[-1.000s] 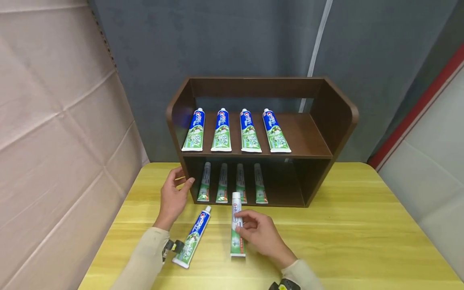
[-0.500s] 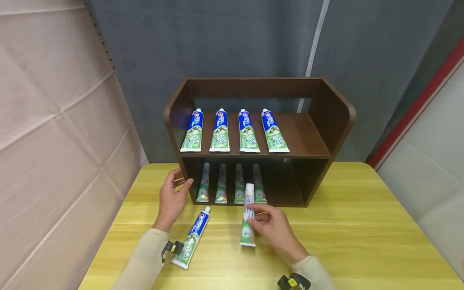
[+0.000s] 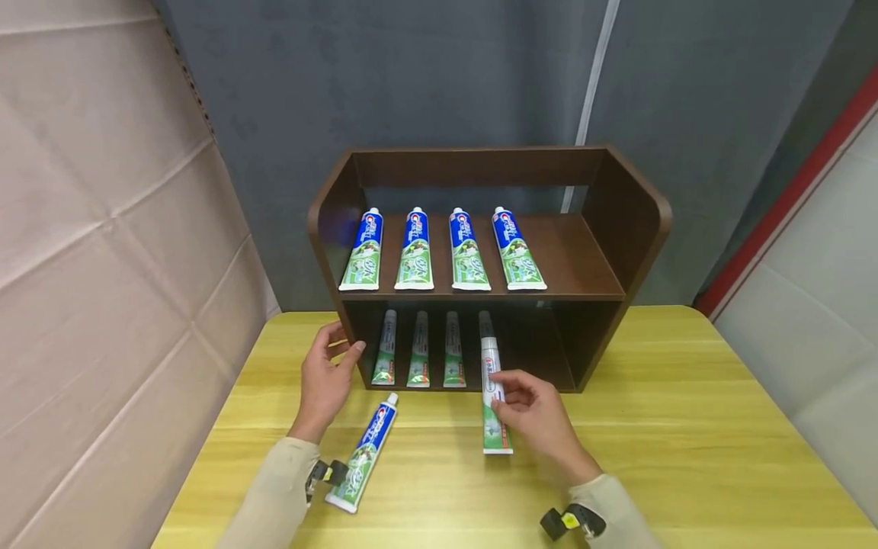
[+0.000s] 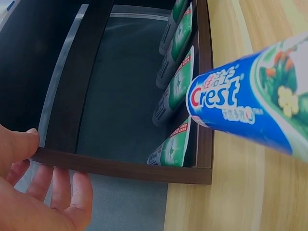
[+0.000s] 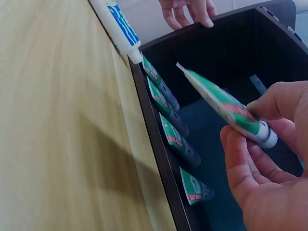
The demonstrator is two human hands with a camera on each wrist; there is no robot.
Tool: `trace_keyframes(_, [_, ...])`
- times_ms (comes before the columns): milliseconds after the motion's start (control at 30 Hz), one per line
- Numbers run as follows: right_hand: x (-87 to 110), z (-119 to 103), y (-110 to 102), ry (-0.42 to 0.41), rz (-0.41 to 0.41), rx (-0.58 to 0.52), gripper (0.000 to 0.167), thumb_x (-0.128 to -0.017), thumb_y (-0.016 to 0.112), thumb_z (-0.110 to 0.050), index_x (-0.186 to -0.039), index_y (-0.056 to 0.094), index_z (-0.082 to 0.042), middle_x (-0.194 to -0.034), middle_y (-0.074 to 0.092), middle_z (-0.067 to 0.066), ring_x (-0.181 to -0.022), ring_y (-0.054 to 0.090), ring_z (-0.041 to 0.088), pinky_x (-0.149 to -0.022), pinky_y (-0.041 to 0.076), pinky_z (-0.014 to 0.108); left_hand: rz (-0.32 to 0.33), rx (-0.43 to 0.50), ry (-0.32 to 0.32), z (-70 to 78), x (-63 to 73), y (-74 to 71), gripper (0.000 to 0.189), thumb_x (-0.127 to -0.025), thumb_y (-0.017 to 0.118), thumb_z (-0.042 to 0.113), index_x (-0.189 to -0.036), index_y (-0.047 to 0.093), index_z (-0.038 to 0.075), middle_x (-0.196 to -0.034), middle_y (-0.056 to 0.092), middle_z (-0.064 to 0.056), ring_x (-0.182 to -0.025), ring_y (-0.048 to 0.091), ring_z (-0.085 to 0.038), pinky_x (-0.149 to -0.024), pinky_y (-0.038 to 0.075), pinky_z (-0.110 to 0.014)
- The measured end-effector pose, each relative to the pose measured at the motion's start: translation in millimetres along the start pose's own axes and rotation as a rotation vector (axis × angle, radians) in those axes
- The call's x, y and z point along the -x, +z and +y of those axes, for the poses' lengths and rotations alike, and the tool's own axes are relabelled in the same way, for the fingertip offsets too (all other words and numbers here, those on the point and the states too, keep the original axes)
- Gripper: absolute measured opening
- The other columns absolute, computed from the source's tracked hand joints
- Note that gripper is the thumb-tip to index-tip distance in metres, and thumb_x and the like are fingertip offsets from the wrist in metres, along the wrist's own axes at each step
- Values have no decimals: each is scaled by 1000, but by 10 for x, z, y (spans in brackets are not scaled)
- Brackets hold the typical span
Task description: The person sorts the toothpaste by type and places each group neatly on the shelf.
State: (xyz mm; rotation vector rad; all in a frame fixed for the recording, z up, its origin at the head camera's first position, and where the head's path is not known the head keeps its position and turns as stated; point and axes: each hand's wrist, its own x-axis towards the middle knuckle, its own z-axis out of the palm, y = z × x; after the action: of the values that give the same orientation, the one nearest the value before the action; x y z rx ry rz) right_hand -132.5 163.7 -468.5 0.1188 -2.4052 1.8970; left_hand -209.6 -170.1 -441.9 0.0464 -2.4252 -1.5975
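Note:
My right hand (image 3: 538, 412) pinches a white-and-green toothpaste tube (image 3: 492, 389) between thumb and fingers, cap end pointing at the shelf. The tube is held in front of the lower compartment and overlaps the rightmost tube there in the head view. At the left, my left hand (image 3: 328, 381) grips the side panel of the dark brown two-tier shelf (image 3: 480, 296); in the left wrist view its thumb and fingers (image 4: 60, 187) lie on either side of the panel edge. A blue-and-green Crest toothpaste tube (image 3: 365, 454) lies slanted on the table near the left wrist.
Several Crest tubes (image 3: 414, 248) lie in a row on the upper tier. Several white-and-green tubes (image 3: 420, 347) line the lower tier, from its left side to past the middle. The shelf stands on a yellow wood-grain table (image 3: 686, 442), before a grey curtain (image 3: 411, 76).
My right hand has carried the white-and-green tube to the right and forward, toward the lower compartment. The left hand stays on the side panel, and the loose Crest tube has not moved.

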Motion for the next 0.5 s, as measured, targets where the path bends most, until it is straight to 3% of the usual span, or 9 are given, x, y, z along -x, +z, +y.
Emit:
trace_keyframes(300, [-133,57,-172,-31,44,75,36,-89,76,6,-121,75,-9,-102,68,16,-86,63,20,-75,59,20,0,1,18,11,-10,1,44,-102,72,18,-143,57,15,-136,65,-12,-124,65,-33,-100,60,-53])
trace_keyframes(500, [-268,102,-282,-32,64,88,35,-88,75,6,-121,75,-5,-101,69,18,-84,65,18,-73,60,21,-1,-3,7,32,2,-3,46,-103,71,19,-145,56,13,-138,64,-12,-126,64,-33,-103,59,-55])
